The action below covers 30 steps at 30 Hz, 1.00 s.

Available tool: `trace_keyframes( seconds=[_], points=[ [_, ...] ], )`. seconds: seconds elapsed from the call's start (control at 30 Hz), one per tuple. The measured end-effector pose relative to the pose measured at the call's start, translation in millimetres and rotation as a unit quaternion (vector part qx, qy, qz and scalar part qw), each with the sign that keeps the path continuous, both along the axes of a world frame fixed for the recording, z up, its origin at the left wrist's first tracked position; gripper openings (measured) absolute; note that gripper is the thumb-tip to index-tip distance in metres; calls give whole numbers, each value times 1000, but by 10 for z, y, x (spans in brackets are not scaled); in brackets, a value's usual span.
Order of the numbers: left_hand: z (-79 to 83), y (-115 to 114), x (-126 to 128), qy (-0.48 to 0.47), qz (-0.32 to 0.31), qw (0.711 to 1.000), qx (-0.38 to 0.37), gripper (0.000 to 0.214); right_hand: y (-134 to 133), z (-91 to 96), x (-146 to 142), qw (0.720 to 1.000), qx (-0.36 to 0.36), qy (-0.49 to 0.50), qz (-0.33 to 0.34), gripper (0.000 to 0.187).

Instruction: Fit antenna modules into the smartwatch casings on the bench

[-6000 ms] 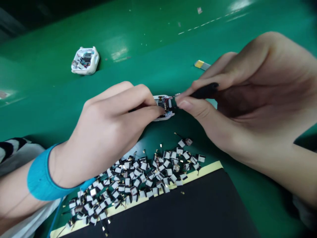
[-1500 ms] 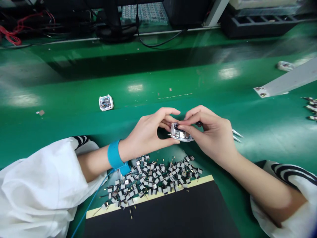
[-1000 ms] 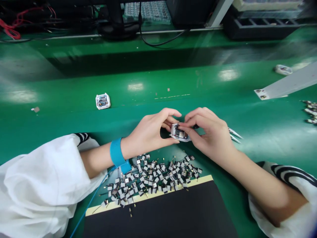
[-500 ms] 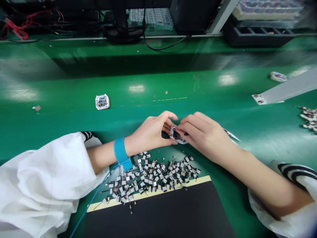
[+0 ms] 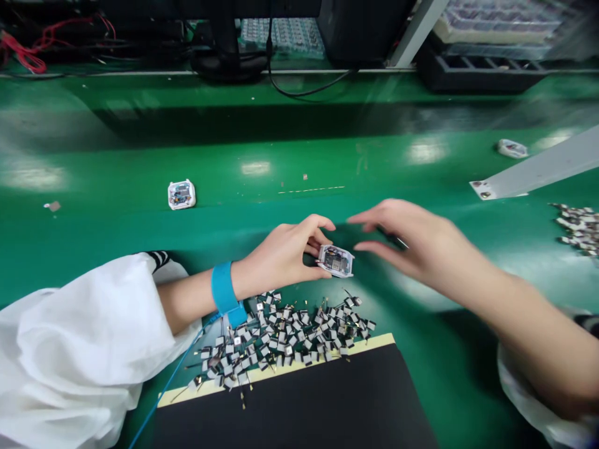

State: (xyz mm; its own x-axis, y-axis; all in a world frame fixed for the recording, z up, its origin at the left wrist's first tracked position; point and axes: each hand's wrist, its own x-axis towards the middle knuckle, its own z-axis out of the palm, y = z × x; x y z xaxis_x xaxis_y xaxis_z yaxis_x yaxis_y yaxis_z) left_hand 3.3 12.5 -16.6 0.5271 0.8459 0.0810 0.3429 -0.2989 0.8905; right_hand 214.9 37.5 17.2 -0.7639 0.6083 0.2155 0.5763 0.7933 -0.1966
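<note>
My left hand, with a blue wrist strap, grips a small white watch case by its left side, between thumb and fingers. The case lies face up, and its inner circuit parts show. To the right of it, my right hand hovers apart from the case, slightly blurred, with thumb and index finger spread. A slim dark tool with a shiny part, seemingly tweezers, is tucked in its palm, mostly hidden. Just below both hands lies a heap of small grey-and-black parts with short leads.
A black mat with a yellow edge lies in front. Another white case sits at left, one more at far right. A grey metal bracket juts in from the right, near a second parts pile. A black tray stands behind.
My right hand has drawn away from the watch case to the right, its thumb and index finger now apart. The case's inside is uncovered. My left hand keeps its hold.
</note>
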Motion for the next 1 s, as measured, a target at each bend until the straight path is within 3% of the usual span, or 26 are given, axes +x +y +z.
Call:
trace_keyframes(
  seconds=[0.07,0.13,0.2,0.27,0.33,0.4,0.43,0.5,0.57,0.63,0.73,1.0],
  points=[
    [18,0,2,9,-4,1000,-6,54,-10,0,293,987,-28,-55,-146,38],
    [31,3,0,19,-9,1000,-8,55,-1,-22,558,954,-125,-156,-225,38],
    [32,7,-7,26,-8,1000,-4,55,16,-57,725,926,-206,-191,-253,33],
    [24,8,-15,25,-6,1000,4,55,22,-84,773,917,-259,-176,-249,29],
    [15,1,-21,13,-2,1000,15,55,-1,-83,720,921,-294,-98,-235,30],
    [16,-17,-22,-9,-3,1000,26,56,-63,-53,602,918,-328,72,-212,27],
    [22,-31,-20,-22,-5,999,32,56,-109,-31,528,901,-346,178,-191,24],
    [45,-70,-12,-49,-7,998,44,56,-218,14,365,842,-376,361,-139,17],
    [82,-117,-1,-70,-4,996,52,56,-331,47,200,795,-382,459,-106,21],
    [126,-164,7,-79,4,995,58,55,-428,59,62,777,-379,496,-85,26],
    [189,-222,11,-86,15,993,79,54,-521,51,-55,789,-367,489,-62,25],
    [201,-263,13,-111,38,983,141,48,-568,39,-57,871,-274,404,-59,25]
  ],
)
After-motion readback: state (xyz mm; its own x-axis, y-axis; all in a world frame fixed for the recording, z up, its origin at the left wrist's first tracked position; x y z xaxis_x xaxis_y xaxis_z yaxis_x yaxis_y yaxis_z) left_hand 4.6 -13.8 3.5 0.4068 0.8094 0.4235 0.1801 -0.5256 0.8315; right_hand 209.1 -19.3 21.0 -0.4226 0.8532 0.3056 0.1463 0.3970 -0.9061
